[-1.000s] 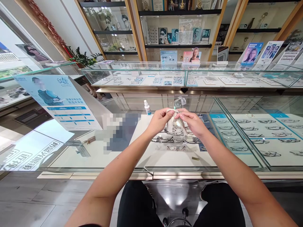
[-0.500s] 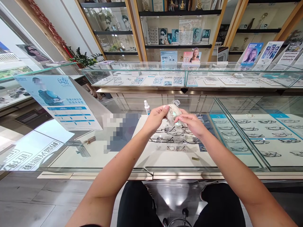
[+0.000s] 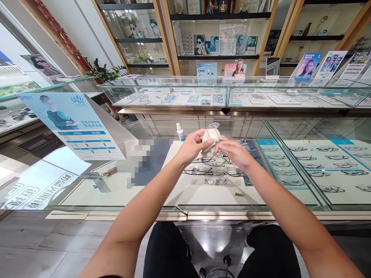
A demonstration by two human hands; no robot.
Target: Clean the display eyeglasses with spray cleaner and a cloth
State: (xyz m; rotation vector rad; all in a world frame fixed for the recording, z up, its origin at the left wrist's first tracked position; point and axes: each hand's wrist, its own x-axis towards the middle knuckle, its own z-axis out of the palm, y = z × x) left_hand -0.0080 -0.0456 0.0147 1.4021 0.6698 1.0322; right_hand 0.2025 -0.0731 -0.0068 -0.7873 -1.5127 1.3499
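Mid-frame, left fingers (image 3: 205, 145) pinch a cream cloth (image 3: 209, 134), likely soft, light, best gripped at folds. Right fingers (image 3: 228, 146): hold unclear.

A glass-topped display counter (image 3: 171, 195) is positioned beneath the grip. Beyond the grip, a second glass showcase (image 3: 174, 111) is installed, backed by a wood-framed shelving unit (image 3: 217, 15) with black-edged shelves. To the far left, daylight is admitted through a window (image 3: 14, 87); a white wall (image 3: 79, 23) is set between window and shelving. Below the grip, grey wood-grain flooring (image 3: 34, 239) is laid.
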